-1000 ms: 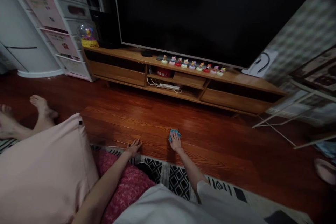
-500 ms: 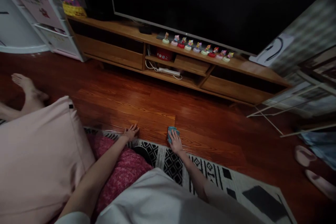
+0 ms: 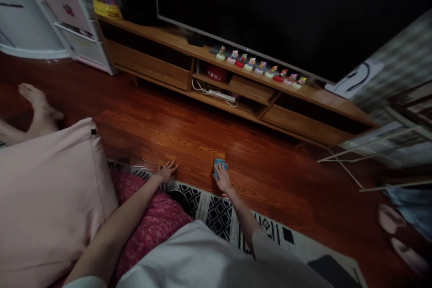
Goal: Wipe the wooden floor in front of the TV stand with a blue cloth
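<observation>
My right hand (image 3: 222, 177) presses a folded blue cloth (image 3: 218, 163) against the wooden floor (image 3: 189, 144), just beyond the edge of the patterned rug (image 3: 219, 218). Its fingers lie over the cloth, which shows past the fingertips. To the left, my left hand (image 3: 166, 172) rests on the floor at the rug's edge, fingers spread and nothing in them. Under my left forearm is dark pink patterned fabric (image 3: 151, 220).
A low wooden TV cabinet (image 3: 145, 65) spans the far side, with several small figurines (image 3: 259, 68) on top. A pink cushion (image 3: 50, 198) and a bare foot (image 3: 35, 96) are at left. At right stand a folding rack (image 3: 340, 158) and pink slippers (image 3: 391, 219).
My right hand and the cloth have slid slightly away from me across the floor, toward the cabinet. My left hand stays put. The view has tilted a little.
</observation>
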`<state>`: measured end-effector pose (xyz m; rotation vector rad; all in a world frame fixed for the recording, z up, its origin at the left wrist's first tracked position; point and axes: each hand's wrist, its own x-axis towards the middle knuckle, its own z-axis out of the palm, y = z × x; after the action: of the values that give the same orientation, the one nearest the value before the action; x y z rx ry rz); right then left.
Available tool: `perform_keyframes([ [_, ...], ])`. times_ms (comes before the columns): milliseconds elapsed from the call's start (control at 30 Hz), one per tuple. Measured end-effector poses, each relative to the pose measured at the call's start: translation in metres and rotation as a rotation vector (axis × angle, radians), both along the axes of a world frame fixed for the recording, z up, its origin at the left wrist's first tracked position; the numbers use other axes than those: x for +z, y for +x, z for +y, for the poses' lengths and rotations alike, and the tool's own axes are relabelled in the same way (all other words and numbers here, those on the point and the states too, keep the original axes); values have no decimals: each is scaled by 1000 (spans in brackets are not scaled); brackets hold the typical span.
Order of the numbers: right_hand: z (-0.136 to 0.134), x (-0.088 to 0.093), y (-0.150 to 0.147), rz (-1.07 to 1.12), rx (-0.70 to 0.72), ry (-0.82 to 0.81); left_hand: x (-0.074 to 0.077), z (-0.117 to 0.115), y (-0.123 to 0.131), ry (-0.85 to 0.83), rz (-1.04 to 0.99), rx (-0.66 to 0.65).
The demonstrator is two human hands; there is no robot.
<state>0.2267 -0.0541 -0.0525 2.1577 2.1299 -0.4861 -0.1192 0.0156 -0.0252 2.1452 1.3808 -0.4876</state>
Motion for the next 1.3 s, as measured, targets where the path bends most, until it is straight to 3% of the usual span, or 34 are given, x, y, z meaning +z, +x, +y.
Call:
perform_keyframes([
  [133, -81, -28, 11, 84, 181, 65, -13, 2, -1, -18, -21, 3],
  [233, -99, -35, 33, 114, 233, 67, -15, 1, -2, 1, -36, 1],
  [333, -67, -29, 54, 66, 130, 120, -11, -1, -1, 7, -14, 10],
  [433, -5, -21, 63, -49, -102, 147, -4, -2, 1, -1, 0, 14],
  [533, 55, -13, 54, -112, -295, 107, 0, -2, 2, -8, 5, 7],
  [633, 91, -11, 33, -123, -314, 103, 3, -1, 2, -24, 10, -2],
  [767, 89, -20, -7, -123, -171, 122, 5, 0, 2, -46, -16, -3],
  [933, 19, -44, -66, 4, 241, 256, -3, -1, 2, -21, -52, 21],
  [1067, -15, -50, -90, 78, 323, 300, -7, -3, 4, 2, -72, 45],
  [1167, 9, -39, -87, 82, 318, 297, -3, -5, 5, -3, -59, 50],
  [1300, 86, -12, -69, 12, 119, 164, 7, -7, 6, -9, -52, 49],
])
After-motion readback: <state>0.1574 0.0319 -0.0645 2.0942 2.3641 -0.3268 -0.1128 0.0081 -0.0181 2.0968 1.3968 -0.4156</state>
